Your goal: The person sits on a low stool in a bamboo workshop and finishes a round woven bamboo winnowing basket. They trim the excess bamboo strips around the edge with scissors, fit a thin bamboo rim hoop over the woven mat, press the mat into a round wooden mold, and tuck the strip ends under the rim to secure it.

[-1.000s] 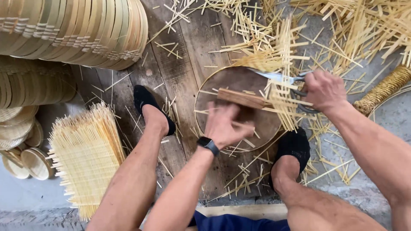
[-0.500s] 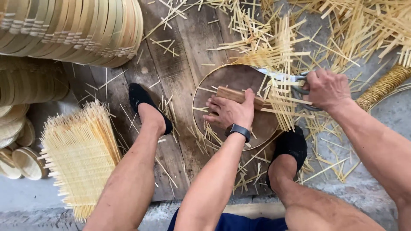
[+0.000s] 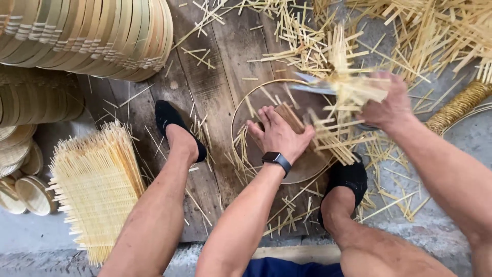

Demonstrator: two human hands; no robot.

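Observation:
My left hand (image 3: 279,134), with a dark watch on the wrist, grips a short wooden block (image 3: 290,117) standing on a round wooden chopping disc (image 3: 245,110). My right hand (image 3: 390,105) is raised over the disc's right side, shut on the handle of a flat metal blade (image 3: 311,85). A blurred bunch of pale bamboo strips (image 3: 353,90) lies across the blade and hand. More split strips (image 3: 333,141) fan out between the block and my right foot.
Stacked round bamboo rims (image 3: 92,36) fill the upper left, smaller lids (image 3: 25,190) the far left. A woven strip mat (image 3: 97,184) lies left of my left foot (image 3: 177,128). Loose strips (image 3: 430,31) litter the planks; a rope-wrapped coil (image 3: 458,105) lies at right.
My left hand slid from the disc's middle onto the wooden block and closed on it. My right hand rose with the blade, and strips are flying up around it.

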